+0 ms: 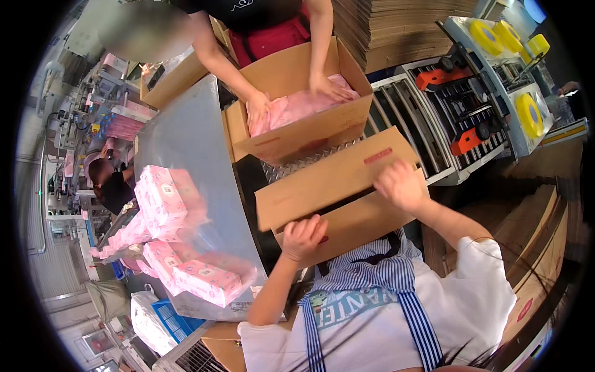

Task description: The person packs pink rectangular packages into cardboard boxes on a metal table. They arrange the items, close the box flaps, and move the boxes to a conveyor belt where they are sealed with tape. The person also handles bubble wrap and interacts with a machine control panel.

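Observation:
In front of me is a brown cardboard box (344,232), its long flap (334,177) slanting over the top with a dark gap along the near side. My left hand (304,238) curls its fingers over the box's near edge at the left end. At the other end my right hand (400,186), slightly blurred, bends its fingers at the flap's lower edge. What lies inside is hidden. Just beyond stands an open cardboard box (310,127) holding pink packages (294,108); another person's two hands (331,88) press on them.
Left of the boxes, pink packs (211,279) pile on a metal table (186,124). A roller conveyor (403,118) runs off to the right, beside a machine with orange parts (443,77) and yellow tape rolls (528,116). Flat cardboard (403,31) is stacked behind.

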Action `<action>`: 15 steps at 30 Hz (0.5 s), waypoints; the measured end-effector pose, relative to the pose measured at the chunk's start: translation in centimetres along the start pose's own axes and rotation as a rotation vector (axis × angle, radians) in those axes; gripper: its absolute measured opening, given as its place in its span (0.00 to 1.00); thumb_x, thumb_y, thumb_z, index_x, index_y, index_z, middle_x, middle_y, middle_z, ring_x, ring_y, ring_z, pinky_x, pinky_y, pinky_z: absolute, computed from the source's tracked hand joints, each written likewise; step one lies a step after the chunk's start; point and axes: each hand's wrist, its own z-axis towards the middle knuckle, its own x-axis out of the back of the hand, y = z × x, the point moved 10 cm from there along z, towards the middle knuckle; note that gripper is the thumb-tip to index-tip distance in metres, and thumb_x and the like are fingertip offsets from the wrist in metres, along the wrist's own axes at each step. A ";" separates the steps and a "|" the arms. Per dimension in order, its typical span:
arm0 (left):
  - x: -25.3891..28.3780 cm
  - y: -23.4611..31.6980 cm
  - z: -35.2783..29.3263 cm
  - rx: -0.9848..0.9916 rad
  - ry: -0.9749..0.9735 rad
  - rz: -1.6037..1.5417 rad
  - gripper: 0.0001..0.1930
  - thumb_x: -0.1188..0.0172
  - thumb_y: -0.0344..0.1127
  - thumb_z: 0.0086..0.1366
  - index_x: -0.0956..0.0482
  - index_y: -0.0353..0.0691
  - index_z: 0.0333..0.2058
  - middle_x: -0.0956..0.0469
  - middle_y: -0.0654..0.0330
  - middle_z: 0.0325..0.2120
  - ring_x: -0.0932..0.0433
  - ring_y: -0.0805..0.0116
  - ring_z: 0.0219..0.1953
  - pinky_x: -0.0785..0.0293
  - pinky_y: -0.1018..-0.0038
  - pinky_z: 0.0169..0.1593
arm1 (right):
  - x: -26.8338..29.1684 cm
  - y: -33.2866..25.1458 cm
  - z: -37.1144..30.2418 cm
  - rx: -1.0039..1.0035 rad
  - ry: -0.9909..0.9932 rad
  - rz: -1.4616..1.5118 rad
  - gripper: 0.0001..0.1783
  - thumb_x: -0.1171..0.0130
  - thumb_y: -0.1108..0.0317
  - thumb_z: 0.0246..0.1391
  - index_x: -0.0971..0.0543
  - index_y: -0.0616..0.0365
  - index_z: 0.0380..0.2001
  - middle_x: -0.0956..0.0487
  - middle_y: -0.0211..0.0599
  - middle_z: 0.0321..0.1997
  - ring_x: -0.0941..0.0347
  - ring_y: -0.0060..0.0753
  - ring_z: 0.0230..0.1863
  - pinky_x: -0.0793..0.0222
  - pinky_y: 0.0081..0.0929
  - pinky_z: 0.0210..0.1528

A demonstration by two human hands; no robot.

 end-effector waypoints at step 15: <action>-8.0 -20.0 -16.2 1.268 0.085 -0.611 0.28 0.61 0.50 0.68 0.39 0.31 0.56 0.41 0.43 0.58 0.46 0.52 0.62 0.54 0.63 0.64 | -25.2 16.8 -25.7 -1.212 -0.394 0.793 0.36 0.74 0.44 0.62 0.25 0.65 0.43 0.28 0.59 0.49 0.34 0.53 0.54 0.40 0.42 0.55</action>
